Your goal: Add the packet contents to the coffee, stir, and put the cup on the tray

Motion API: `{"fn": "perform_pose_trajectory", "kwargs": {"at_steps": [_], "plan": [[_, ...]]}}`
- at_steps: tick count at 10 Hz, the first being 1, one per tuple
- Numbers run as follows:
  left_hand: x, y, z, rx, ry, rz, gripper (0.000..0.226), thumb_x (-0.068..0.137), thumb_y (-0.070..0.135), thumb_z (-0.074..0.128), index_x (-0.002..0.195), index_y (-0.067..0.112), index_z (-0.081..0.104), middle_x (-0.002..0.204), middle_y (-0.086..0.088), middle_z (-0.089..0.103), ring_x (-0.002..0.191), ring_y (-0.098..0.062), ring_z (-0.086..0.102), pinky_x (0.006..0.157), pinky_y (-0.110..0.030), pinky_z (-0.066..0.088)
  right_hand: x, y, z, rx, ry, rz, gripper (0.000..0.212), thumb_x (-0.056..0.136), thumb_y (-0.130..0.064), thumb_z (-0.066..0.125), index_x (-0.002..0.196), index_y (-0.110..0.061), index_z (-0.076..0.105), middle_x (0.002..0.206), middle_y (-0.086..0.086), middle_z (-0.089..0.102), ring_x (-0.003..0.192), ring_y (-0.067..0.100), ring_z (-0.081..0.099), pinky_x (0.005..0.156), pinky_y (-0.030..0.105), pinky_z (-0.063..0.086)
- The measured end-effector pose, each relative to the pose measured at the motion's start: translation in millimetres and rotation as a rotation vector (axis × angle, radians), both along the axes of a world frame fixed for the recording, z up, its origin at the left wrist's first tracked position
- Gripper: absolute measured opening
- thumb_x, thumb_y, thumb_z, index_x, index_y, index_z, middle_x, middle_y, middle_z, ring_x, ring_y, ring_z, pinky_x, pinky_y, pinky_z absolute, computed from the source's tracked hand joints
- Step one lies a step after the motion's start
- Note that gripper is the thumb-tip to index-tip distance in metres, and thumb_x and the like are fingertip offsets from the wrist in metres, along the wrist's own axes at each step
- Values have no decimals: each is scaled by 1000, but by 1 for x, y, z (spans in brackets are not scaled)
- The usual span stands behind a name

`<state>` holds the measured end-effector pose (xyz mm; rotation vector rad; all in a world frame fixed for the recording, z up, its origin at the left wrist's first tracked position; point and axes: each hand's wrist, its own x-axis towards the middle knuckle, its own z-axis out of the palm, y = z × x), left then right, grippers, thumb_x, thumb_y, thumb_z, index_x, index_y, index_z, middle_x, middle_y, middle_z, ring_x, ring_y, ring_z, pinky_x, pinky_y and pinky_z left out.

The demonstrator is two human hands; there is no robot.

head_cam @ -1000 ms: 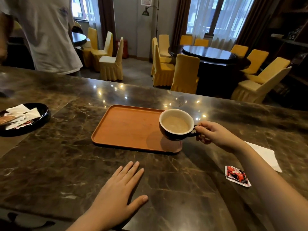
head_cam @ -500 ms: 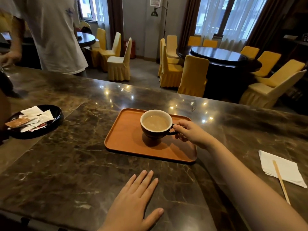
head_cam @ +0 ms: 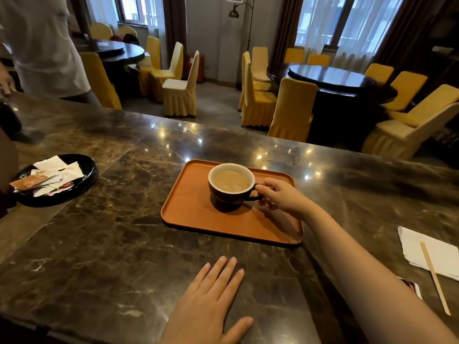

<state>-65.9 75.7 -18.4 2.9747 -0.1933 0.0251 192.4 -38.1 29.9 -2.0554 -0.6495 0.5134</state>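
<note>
A dark cup (head_cam: 223, 194) with a white inside holds milky coffee and stands on the orange tray (head_cam: 193, 214), toward its far side. My right hand (head_cam: 280, 198) pinches the cup's handle from the right. My left hand (head_cam: 208, 301) lies flat on the marble counter in front of the tray, fingers apart, holding nothing. A wooden stir stick (head_cam: 434, 276) rests on a white napkin (head_cam: 429, 249) at the right. A torn red and white packet (head_cam: 413, 288) peeks out beside my right forearm.
A black dish (head_cam: 82, 181) with several packets and napkins sits at the left on the counter. A person in a white shirt (head_cam: 42, 45) stands behind the counter at the far left. Yellow chairs and round tables fill the room beyond.
My right hand carried the cup leftward from the tray's right edge and set it down on the tray. The left hand stayed flat on the counter.
</note>
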Motion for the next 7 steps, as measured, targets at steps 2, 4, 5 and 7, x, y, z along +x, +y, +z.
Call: {"fn": "perform_pose_trajectory", "kwargs": {"at_steps": [2, 4, 5, 7], "plan": [[-2, -2, 1, -21, -1, 13, 67, 84, 69, 26, 127, 24, 50, 134, 3, 48, 123, -15, 40, 102, -29, 8, 0, 0, -2, 3, 13, -34, 21, 92, -33, 49, 77, -19, 55, 69, 4, 63, 63, 16, 65, 51, 17, 53], [-6, -5, 3, 12, -60, 40, 67, 84, 68, 30, 131, 23, 44, 139, 3, 41, 128, -15, 32, 101, -30, 9, -6, 0, -2, 29, 86, -76, 25, 92, -33, 48, 85, -11, 57, 67, 4, 58, 51, 7, 60, 46, 14, 49], [-7, -6, 2, -1, -93, 34, 67, 86, 67, 30, 134, 22, 40, 142, 2, 36, 130, -17, 27, 102, -31, 8, -12, 0, 0, 21, 99, -80, 25, 93, -35, 47, 92, -11, 56, 66, 5, 59, 58, 15, 60, 51, 20, 53], [-5, -4, 1, -113, 31, 15, 69, 83, 73, 14, 140, 34, 3, 149, 10, -5, 133, -5, -17, 104, -23, -20, -21, -12, 4, -56, -35, -190, 36, 90, -37, 51, 116, -12, 48, 82, 2, 63, 66, 11, 64, 47, 16, 48]]}}
